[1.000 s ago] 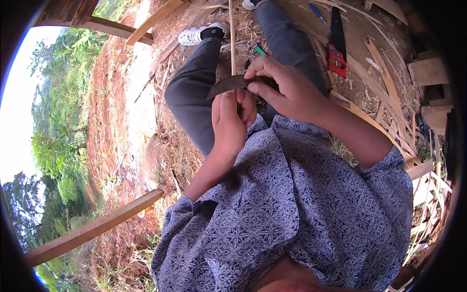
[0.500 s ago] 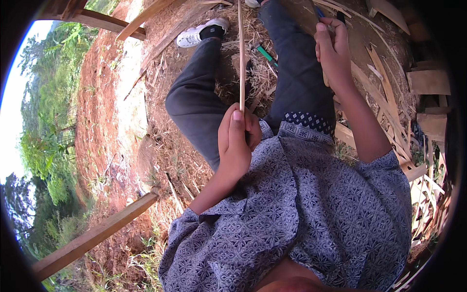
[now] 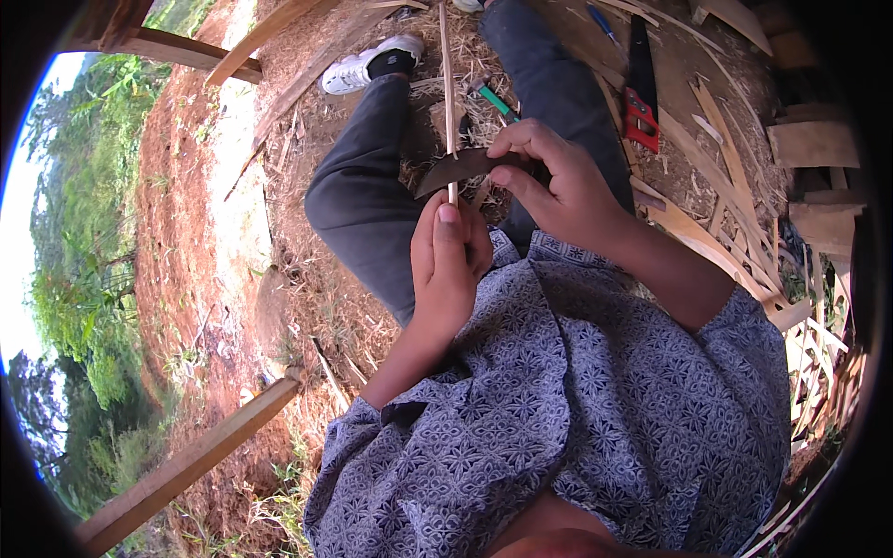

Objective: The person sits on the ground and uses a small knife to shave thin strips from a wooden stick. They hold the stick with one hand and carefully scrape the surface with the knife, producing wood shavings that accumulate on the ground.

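My left hand (image 3: 445, 265) is closed around the near end of a long thin wooden stick (image 3: 448, 93), which points away from me between my legs. Just beyond those fingers, the dark curved blade of a knife (image 3: 456, 171) lies across the stick, seeming to touch it. My right hand (image 3: 558, 191) grips the knife, thumb and fingers pinching the back part of the blade. The knife's handle is hidden by this hand.
A green-handled hammer (image 3: 495, 100) lies on the shaving-strewn ground between my legs. To the right are a red-handled saw (image 3: 642, 121), a thin blue tool (image 3: 602, 23) and wood strips (image 3: 730, 158). Wooden beams (image 3: 195, 460) stand at the left, beside bare red earth (image 3: 186, 251).
My right hand has come from beyond my right thigh toward me and left, bringing the knife blade onto the stick. The saw has come into sight. My left hand keeps its hold.
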A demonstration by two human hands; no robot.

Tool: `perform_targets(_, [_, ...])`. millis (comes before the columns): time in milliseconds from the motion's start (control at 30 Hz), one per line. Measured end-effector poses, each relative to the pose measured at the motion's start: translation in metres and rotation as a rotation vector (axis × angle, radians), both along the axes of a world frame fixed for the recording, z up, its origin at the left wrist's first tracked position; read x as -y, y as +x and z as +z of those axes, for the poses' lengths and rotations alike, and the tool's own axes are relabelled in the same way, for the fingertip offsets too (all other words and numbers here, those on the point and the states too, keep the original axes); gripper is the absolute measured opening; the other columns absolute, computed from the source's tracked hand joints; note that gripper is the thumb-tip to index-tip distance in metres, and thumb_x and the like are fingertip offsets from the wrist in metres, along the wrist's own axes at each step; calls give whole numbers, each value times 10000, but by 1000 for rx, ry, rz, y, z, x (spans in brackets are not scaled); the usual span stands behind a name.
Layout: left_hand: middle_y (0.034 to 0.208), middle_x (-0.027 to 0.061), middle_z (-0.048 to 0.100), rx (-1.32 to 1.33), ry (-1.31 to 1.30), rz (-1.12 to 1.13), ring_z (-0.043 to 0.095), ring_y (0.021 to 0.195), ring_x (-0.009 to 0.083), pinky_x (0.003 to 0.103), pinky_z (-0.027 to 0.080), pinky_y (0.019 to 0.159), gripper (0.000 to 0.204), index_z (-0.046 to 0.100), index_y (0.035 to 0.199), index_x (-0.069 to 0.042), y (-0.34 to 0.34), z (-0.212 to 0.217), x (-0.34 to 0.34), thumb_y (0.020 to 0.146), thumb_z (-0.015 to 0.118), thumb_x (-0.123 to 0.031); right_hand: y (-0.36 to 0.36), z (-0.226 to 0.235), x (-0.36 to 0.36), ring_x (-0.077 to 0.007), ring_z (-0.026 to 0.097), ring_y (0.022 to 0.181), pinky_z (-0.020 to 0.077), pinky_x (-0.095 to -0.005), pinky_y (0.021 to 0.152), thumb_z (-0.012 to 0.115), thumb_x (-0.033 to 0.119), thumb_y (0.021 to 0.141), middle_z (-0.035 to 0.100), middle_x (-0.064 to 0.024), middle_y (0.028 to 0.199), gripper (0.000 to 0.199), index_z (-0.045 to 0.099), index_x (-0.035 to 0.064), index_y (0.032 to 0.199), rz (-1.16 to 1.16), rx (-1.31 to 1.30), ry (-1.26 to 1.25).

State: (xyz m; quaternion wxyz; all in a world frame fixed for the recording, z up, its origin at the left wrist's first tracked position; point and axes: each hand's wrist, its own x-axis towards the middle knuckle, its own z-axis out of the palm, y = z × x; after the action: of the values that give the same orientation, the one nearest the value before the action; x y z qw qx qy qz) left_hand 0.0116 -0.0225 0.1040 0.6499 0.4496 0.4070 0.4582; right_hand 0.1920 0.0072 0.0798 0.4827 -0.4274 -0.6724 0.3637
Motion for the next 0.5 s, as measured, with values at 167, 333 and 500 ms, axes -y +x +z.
perform_targets(167, [553, -8, 339, -42, 24, -60, 266, 445, 82, 257, 232, 424, 379, 382, 851, -106, 8, 13, 8, 1126, 337, -363, 15, -26, -14, -165, 651, 781, 517, -302, 730, 650, 170, 1017, 665, -93, 969, 236, 568, 31, 1190, -380, -56, 2])
perform_targets(333, [565, 0, 362, -21, 27, -74, 278, 451, 76, 255, 239, 424, 350, 399, 888, -93, -2, 10, 22, 1126, 338, -342, 85, -31, -55, -40, 473, 613, 401, -217, 543, 559, 265, 1079, 529, 17, 813, 283, 493, 44, 1243, -790, -339, -99])
perform_targets(500, [597, -2, 379, 3, 49, -4, 285, 469, 68, 251, 227, 431, 299, 410, 926, -93, -2, 4, 6, 1124, 366, -313, 50, -14, -13, -15, 484, 628, 361, -200, 531, 618, 218, 1048, 531, 57, 705, 221, 559, 76, 1207, -322, -323, -365])
